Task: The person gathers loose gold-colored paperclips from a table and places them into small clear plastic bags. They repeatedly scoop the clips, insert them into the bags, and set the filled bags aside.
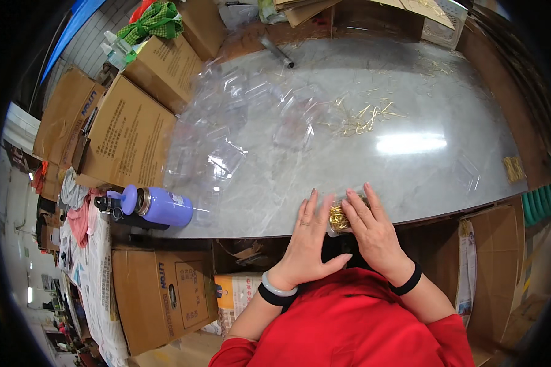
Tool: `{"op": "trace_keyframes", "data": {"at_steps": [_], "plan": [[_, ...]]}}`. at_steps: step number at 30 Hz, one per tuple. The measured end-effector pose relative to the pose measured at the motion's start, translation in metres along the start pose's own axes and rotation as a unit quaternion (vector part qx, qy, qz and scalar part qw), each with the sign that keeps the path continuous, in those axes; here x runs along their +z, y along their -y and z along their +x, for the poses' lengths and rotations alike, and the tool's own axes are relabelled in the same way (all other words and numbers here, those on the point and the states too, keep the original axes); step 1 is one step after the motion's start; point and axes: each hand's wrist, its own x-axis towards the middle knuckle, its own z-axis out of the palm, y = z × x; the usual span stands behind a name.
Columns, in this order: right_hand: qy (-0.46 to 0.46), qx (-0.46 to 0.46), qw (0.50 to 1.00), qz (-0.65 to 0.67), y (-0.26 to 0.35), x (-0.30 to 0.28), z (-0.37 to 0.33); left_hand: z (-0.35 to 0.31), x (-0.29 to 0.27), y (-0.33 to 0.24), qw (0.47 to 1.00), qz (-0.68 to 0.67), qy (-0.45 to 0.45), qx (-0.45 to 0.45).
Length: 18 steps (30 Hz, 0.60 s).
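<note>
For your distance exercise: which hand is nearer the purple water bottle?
Left. The left hand lies right of the purple water bottle; the right hand lies farther right.

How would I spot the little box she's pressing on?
Look at the near edge of the grey marble table. Between the left hand and right hand lies a small clear box. Unlike the empty clear boxes farther left, it holds gold pieces.

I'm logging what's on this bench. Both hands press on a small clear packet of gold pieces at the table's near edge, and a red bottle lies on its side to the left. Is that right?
Not quite: the bottle is purple, not red, as the head view shows. The rest holds: the left hand and right hand press on the small clear packet of gold pieces at the table's near edge.
</note>
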Motion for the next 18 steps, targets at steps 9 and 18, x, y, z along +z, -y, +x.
{"op": "trace_keyframes", "data": {"at_steps": [9, 18], "plan": [[-0.168, 0.07, 0.983, -0.022, -0.03, -0.058, -0.014, -0.008, 0.002, 0.0, 0.995, -0.049, -0.046, -0.069], [-0.167, 0.398, 0.82, -0.375, -0.21, -0.136, -0.129, 0.001, 0.016, -0.004, 0.997, 0.025, -0.06, -0.042]]}}
